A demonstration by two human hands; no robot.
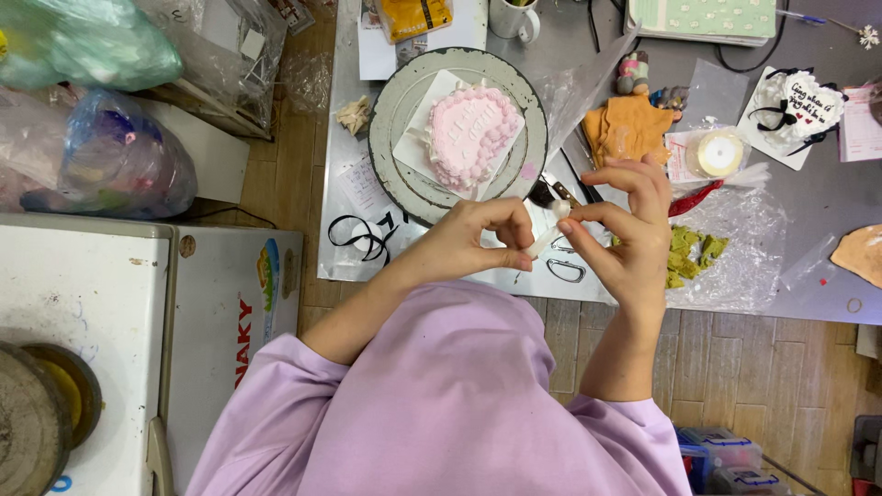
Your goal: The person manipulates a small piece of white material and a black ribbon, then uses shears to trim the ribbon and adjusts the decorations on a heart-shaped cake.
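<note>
Grey worktop point(827, 197) over wood-plank floor, crowded with clutter. Left hand point(473, 241) and right hand point(629, 225) raised above near table edge, fingertips of both pinched on small white strip point(544, 237) between them. Beyond: round grey turntable point(393, 119) carrying pink heart-shaped cake point(473, 133), piped ruffled border. Orange cloth point(629, 129), ribbon spool point(717, 152), crinkled clear plastic point(744, 243) at right. Little bare surface; narrow free gap before hands.
</note>
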